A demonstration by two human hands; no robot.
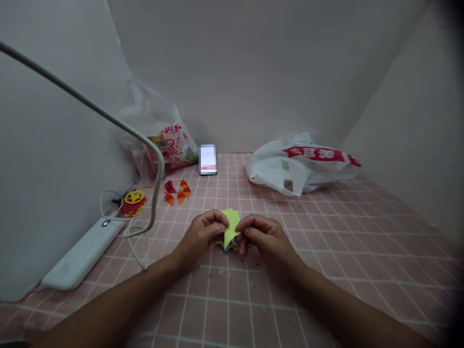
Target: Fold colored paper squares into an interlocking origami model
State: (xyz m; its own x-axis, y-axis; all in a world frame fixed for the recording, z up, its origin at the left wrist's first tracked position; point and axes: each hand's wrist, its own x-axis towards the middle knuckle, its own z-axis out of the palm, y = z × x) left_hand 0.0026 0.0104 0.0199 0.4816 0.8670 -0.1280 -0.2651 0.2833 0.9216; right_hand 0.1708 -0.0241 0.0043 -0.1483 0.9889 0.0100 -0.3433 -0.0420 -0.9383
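A piece of yellow paper (231, 226), partly folded to a point at its lower end, is held between both hands over the tiled-pattern surface. My left hand (201, 237) pinches its left edge between thumb and fingers. On the other edge, my right hand (266, 237) grips the paper with thumb and forefinger. Beneath the yellow paper, bits of blue and other colours show, mostly hidden by the hands. Several small folded orange and red paper pieces (181, 195) lie farther off, left of the hands.
Left stand a white power strip (85, 253), its looping cable, and a stack of red and yellow cut-outs (134, 200). A grey bent rod (90, 104) crosses the upper left. Behind are a filled clear bag (170, 145), a lit phone (208, 159) and a white plastic bag (300, 166).
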